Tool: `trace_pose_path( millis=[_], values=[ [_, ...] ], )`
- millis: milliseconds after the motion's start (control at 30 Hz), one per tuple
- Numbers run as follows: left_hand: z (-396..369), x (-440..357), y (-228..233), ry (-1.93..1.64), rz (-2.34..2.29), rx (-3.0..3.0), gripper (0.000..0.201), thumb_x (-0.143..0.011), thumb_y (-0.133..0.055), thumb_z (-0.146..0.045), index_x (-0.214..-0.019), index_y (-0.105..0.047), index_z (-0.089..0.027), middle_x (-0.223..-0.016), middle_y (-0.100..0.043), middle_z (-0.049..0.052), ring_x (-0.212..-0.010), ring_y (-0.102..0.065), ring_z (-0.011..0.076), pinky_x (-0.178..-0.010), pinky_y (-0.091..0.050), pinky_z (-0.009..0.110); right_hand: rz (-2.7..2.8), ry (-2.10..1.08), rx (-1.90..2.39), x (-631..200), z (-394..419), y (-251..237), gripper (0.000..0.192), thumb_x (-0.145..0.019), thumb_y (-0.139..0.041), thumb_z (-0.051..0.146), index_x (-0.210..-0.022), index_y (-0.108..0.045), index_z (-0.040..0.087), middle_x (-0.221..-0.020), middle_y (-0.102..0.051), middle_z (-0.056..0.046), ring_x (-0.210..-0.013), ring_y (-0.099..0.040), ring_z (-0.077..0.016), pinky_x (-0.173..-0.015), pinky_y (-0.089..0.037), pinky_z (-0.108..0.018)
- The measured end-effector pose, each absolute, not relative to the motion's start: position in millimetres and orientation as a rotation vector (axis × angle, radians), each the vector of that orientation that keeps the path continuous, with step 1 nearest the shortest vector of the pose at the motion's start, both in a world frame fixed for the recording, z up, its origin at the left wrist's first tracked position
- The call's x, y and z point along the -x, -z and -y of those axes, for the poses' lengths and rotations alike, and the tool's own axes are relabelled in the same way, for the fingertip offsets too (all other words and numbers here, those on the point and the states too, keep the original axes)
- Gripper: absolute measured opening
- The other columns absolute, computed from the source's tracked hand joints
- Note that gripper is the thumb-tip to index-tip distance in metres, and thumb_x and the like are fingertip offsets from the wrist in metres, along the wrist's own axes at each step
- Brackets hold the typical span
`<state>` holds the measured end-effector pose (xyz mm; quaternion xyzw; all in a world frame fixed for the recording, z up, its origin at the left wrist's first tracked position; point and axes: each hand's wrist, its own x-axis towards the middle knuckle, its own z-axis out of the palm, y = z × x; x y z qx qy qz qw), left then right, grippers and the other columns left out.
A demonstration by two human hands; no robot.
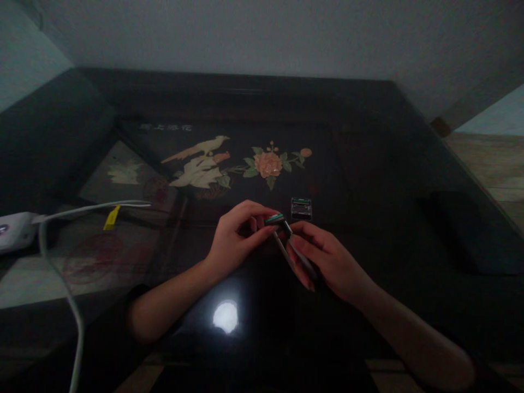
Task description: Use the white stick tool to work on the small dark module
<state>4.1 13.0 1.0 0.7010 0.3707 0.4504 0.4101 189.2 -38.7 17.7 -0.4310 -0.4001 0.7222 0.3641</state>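
Note:
My right hand point(327, 256) is wrapped round the handle point(292, 256) of what looks like a razor, its neck pointing up and left. The fingertips of my left hand point(237, 232) pinch a small razor cartridge point(274, 219) with a green strip, right at the tip of the neck. Whether cartridge and handle are joined cannot be made out. Just beyond my hands lies a small clear case point(301, 208) on the dark glossy table point(262, 103); a green-striped piece shows inside it.
A white device point(16, 232) with a white cable point(65, 289) and yellow tag point(111, 217) sits at the left. On the right lies a dark flat object point(475, 232). The tabletop bears a bird picture point(200, 164) and a flower picture point(268, 164). A wall point(245, 38) stands behind.

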Motion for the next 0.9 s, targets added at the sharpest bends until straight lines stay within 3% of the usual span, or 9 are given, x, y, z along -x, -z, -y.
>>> trace_pose_path(
  millis=[533, 900],
  values=[
    [-10.9, -6.5, 2.8, -1.187, -0.931, -1.610, 0.013, -0.074, -0.078, -0.026, -0.080, -0.071, -0.017, -0.078, -0.064, 0.002, -0.066, -0.056, 0.0116, -0.058, -0.045, 0.023, 1.116, -1.856, 1.156, -187.7, 39.0, -14.6, 0.019, -0.091, -0.057, 0.035, -0.098, -0.054, 0.017, -0.067, -0.063, 0.003, -0.048, -0.060, -0.0077, -0.047, -0.049, -0.019],
    [-9.9, -5.2, -0.7, -1.136, -0.962, -1.634, 0.015, -0.076, -0.076, -0.027, -0.088, -0.071, -0.018, -0.076, -0.063, 0.001, -0.065, -0.055, 0.0119, -0.058, -0.044, 0.023, 1.165, -1.827, 1.164, -187.9, 38.6, -16.4, 0.018, -0.092, -0.055, 0.035, -0.097, -0.053, 0.017, -0.068, -0.062, 0.002, -0.048, -0.059, -0.0076, -0.046, -0.049, -0.019]
  ],
)
